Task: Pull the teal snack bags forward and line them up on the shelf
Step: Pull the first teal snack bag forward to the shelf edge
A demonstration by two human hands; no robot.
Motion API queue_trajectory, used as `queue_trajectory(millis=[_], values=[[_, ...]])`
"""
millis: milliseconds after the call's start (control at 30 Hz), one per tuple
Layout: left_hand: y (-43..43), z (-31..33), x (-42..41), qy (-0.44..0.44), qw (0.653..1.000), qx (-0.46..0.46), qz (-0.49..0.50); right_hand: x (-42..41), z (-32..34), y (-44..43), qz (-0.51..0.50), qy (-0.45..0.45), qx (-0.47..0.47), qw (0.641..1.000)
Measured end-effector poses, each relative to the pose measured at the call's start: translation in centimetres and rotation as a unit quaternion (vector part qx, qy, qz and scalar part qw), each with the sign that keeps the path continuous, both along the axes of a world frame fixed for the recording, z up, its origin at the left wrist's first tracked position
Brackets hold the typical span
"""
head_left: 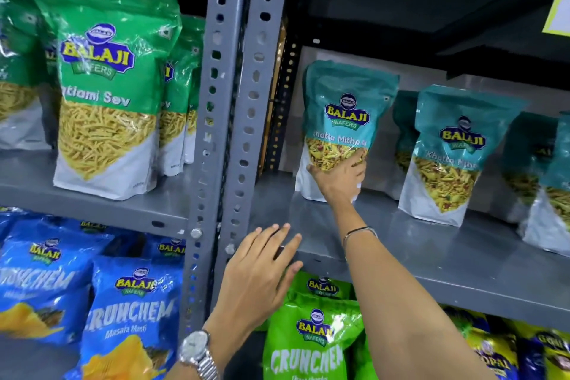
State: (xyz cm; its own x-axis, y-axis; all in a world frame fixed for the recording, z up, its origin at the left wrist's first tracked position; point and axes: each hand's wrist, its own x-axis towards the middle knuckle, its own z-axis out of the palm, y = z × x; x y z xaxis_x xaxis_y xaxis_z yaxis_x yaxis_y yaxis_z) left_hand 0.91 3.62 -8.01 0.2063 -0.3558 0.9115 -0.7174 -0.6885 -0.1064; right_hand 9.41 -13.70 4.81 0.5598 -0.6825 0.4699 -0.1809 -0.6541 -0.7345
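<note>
Grey shelf [401, 244]: right hand [340, 177] seemingly clasps upright, front-facing teal bag [345, 114]; left hand [262, 271] spread, released.

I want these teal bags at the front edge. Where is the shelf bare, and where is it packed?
Bare shelf runs along the front, from the upright post rightward, ahead of the teal bag under the right hand. The left hand hovers at that edge. Bags crowd at far right.
</note>
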Motion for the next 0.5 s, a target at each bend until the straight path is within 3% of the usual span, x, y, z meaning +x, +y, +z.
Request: queue_trajectory(millis=[500], values=[[-1.0,0.9,0.5,-0.019,1.000,-0.019,0.003,-5.6,0.3,1.2,-0.028,-0.043,-0.032,0.998]])
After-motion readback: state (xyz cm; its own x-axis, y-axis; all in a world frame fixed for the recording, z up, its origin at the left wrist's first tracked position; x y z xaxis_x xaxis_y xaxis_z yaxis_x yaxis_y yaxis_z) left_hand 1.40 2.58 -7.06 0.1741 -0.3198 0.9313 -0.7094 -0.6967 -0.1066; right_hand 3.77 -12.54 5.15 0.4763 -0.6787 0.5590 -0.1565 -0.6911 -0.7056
